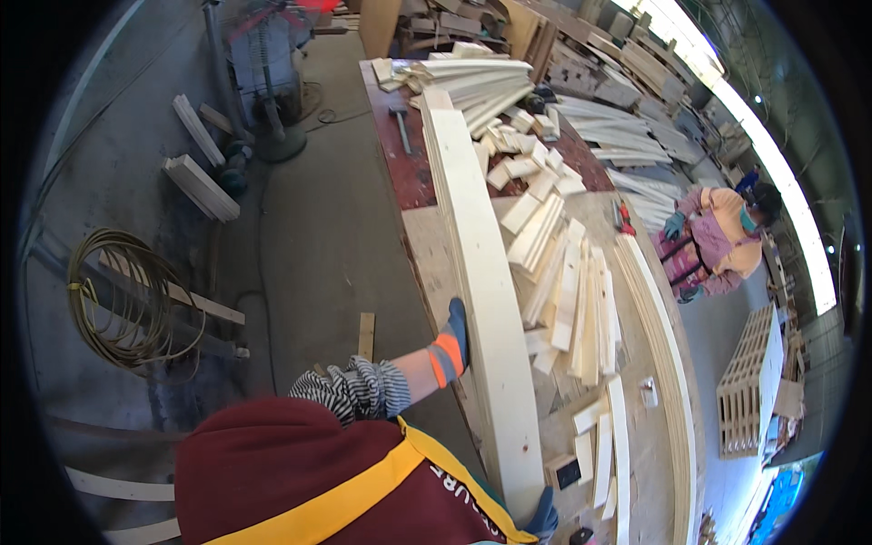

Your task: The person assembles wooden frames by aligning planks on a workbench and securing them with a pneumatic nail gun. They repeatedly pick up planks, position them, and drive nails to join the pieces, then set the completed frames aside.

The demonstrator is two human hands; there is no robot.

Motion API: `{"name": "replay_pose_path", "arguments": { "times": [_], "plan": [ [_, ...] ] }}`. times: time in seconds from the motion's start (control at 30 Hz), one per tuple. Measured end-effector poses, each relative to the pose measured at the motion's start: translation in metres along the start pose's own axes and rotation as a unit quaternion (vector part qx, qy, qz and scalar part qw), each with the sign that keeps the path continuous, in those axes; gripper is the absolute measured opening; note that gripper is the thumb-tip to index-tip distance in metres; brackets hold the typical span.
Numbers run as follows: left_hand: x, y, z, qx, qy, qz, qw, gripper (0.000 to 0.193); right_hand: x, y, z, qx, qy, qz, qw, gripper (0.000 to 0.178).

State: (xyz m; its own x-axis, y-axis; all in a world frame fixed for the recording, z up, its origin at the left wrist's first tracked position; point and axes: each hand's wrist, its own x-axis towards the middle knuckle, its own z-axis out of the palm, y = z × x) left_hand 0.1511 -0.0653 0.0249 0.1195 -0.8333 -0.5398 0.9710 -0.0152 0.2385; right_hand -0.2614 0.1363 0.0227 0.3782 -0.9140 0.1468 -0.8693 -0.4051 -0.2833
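Observation:
A long pale wooden plank [495,300], uppermost of a stack of long boards, runs along the near edge of the workbench. My left hand [456,334], in a dark blue-grey glove with an orange cuff, lies against the stack's near side. Its fingers look stretched along the wood. Low in the view, my right hand [542,519] in a dark blue glove closes on the plank's near end; its arm is mostly hidden. Short wood pieces [581,300] lie loosely beyond the plank. A small block with a dark end [563,472] rests beside it, close to my right hand.
A hammer [401,129] lies on the red part of the bench [409,182]. Long thin strips [658,354] line the far edge, near a red-handled tool [622,218]. Across the bench stands a co-worker [718,236]. A coiled hose [136,300] hangs at left.

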Motion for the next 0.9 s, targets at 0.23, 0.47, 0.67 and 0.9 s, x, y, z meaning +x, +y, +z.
{"name": "replay_pose_path", "arguments": {
  "times": [0.23, 0.47, 0.67, 0.9],
  "plan": [
    [0.061, 0.096, -0.114, -0.251, -0.061, -0.085, 0.962, 0.068, 0.092, -0.101, 0.059, 0.006, -0.129, 0.075, 0.989, 0.097],
    [0.152, 0.276, -0.251, -0.624, -0.214, -0.121, 0.742, 0.093, 0.221, -0.235, 0.130, -0.009, -0.200, 0.049, 0.979, 0.093],
    [0.149, 0.455, -0.156, -0.247, 0.027, 0.014, 0.968, 0.095, 0.319, -0.313, 0.161, -0.023, -0.221, 0.065, 0.973, 0.089],
    [0.220, 0.599, -0.083, -0.067, 0.089, 0.033, 0.993, 0.078, 0.434, -0.354, 0.255, 0.000, -0.214, 0.034, 0.976, 0.085]
  ]
}}
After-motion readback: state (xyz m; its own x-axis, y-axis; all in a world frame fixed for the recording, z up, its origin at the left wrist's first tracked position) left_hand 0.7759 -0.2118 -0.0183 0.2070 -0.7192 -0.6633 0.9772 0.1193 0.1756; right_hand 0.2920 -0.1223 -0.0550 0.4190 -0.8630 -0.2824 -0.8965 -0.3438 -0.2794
